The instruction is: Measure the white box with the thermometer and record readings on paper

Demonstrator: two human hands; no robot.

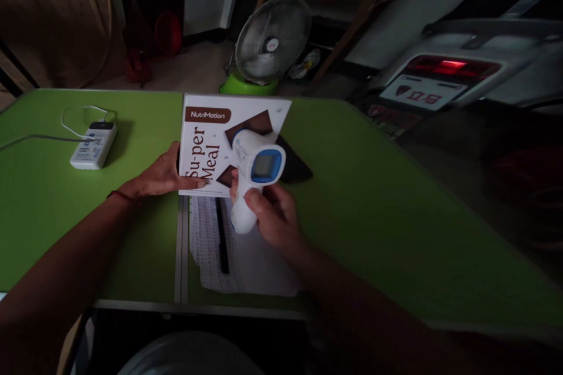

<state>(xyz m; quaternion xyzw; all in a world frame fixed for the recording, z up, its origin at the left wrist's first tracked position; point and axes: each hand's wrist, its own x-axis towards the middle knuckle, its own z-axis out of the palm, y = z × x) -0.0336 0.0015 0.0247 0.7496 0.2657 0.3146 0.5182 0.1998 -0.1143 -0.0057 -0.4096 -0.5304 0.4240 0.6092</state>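
Note:
My left hand (pixel 165 173) grips the left edge of a white box (pixel 206 146) printed "NutriMotion Su-per Meal", its thumb along the lower front. The box stands on the green table (pixel 132 246). In front of the box's right part, my right hand (pixel 277 211) is wrapped round the handle of a white infrared thermometer (pixel 244 146) with a blue-framed screen (pixel 266 166). The screen faces me, and its reading cannot be made out. Below the box lie sheets of written paper (pixel 268 269), with a black pen (pixel 221 240) on them.
A white power strip (pixel 94 146) with cables lies on the table's left part. Beyond the far edge stands a fan (pixel 272 41) on a green base. At the right is a parked scooter (pixel 440 79) with a red tail light. A round wooden board (pixel 57 17) leans far left.

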